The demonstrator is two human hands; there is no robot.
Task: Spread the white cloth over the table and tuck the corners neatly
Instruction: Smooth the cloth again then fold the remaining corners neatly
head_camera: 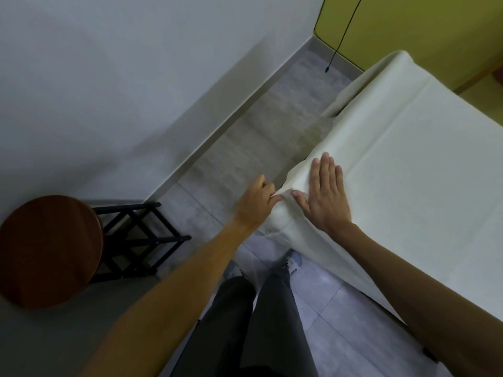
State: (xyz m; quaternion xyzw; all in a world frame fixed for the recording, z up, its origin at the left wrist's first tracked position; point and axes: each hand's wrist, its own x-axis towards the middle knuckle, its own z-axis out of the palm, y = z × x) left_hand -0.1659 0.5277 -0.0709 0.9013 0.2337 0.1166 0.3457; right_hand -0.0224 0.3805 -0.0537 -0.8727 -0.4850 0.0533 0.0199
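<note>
The white cloth point(416, 164) covers the table on the right, draping over its near and left edges so the tabletop itself is hidden. My right hand point(325, 197) lies flat, fingers together, on the cloth at the table's near left corner. My left hand point(255, 204) is just left of that corner, its fingers closed on a fold of the hanging cloth at the corner's side. A bunched flap of cloth hangs below both hands.
A round brown stool point(50, 251) with a black frame stands at the left by the white wall. A black cable point(339, 42) dangles at the far end near a yellow-green panel point(424, 25). Grey tiled floor runs between wall and table; my legs are below.
</note>
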